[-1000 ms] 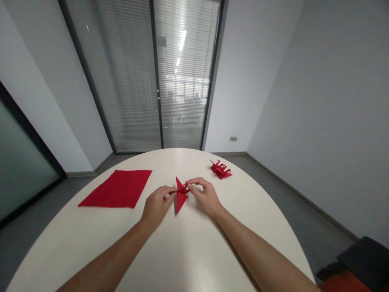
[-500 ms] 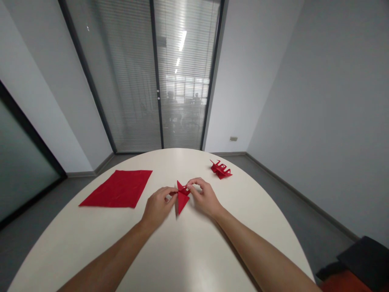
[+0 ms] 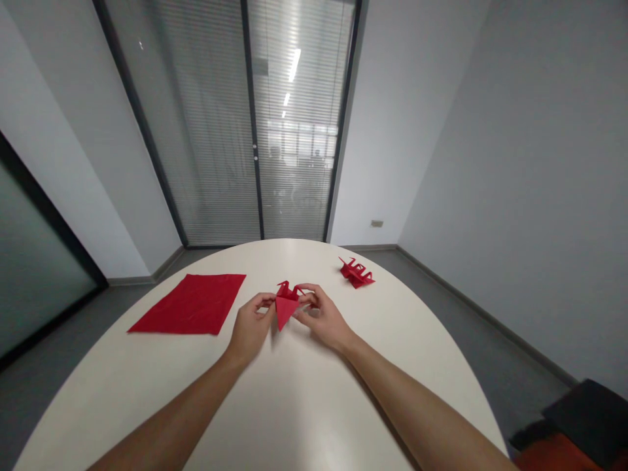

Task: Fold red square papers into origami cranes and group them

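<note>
A folded red paper crane is held just over the middle of the table, one triangular wing pointing down toward me and its thin bent neck and tail sticking up at the far side. My left hand pinches its left edge between thumb and fingers. On the other side, my right hand has thumb and fingers closed on the crane's right part; the fingertips are partly hidden behind the paper.
The round white table bears a flat square of red paper at the left. Several finished red paper cranes cluster at the far right. A dark and orange chair stands beyond the right edge.
The crane has been turned, so its wing faces me and its neck and tail now show upright. Both hands have shifted slightly with it and regripped its sides.
</note>
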`<state>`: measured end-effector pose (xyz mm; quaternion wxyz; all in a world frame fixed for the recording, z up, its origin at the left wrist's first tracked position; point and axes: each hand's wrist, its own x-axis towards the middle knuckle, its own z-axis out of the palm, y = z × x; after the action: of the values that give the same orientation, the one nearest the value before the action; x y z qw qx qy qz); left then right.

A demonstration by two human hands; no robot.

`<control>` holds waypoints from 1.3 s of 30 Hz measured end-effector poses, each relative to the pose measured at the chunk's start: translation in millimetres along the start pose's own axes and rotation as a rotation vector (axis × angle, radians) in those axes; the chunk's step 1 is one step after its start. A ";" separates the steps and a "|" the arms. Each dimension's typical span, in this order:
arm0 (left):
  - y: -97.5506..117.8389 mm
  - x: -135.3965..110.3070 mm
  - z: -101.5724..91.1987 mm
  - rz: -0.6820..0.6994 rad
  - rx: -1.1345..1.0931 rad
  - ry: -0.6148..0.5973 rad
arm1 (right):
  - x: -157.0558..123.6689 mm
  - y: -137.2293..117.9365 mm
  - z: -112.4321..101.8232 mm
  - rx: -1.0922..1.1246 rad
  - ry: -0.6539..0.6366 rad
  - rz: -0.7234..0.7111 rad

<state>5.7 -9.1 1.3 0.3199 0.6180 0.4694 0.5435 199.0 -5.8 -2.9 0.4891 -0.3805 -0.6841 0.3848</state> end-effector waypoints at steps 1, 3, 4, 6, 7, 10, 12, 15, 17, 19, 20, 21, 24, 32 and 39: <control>0.8 -0.5 0.4 -0.003 -0.009 -0.015 | 0.6 -1.5 1.4 0.023 0.016 -0.001; 2.1 -0.8 1.0 -0.007 -0.016 -0.046 | 2.3 -5.0 2.5 0.053 0.046 0.010; 2.4 -0.5 1.0 -0.007 -0.016 -0.058 | 3.2 -6.8 2.4 0.063 0.053 0.021; 2.7 0.9 0.8 -0.007 -0.020 -0.071 | 4.4 -10.1 1.5 0.084 0.049 0.038; 2.6 1.8 0.6 -0.008 -0.026 -0.073 | 4.7 -11.5 1.0 0.093 0.047 0.043; 2.0 4.4 -0.1 -0.024 -0.047 -0.079 | 4.7 -14.2 0.4 0.100 0.046 0.051; 2.2 5.2 -0.4 -0.038 -0.060 -0.088 | 4.2 -15.3 0.5 0.091 0.042 0.056; 4.2 5.0 -0.3 -0.050 -0.074 -0.100 | 3.2 -17.2 0.2 0.092 0.020 0.055; 6.1 4.6 -0.3 -0.053 -0.067 -0.109 | 2.5 -18.2 -1.2 0.095 0.015 0.054; 7.6 4.0 -0.6 -0.060 -0.056 -0.103 | 1.7 -18.6 -4.5 0.082 0.034 0.052; 8.2 3.6 -0.9 -0.069 -0.055 -0.094 | 1.2 -18.7 -7.1 0.066 0.052 0.049; 8.6 3.1 -1.3 -0.081 -0.058 -0.082 | 0.6 -19.0 -10.4 0.041 0.080 0.041; 10.5 0.6 -2.3 -0.114 -0.075 -0.056 | -1.7 -23.6 -24.4 -0.064 0.168 0.004; 23.6 -9.5 -3.4 -0.108 -0.047 -0.085 | -12.5 -72.2 -85.3 -0.401 0.548 0.017; 25.1 -11.1 -6.0 -0.107 -0.048 -0.095 | -31.4 -70.4 -141.6 -0.619 0.582 0.445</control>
<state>6.1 -29.0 21.1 0.3851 0.6093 0.4729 0.5068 332.4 -41.3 80.4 0.4298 -0.7373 -0.5032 0.1358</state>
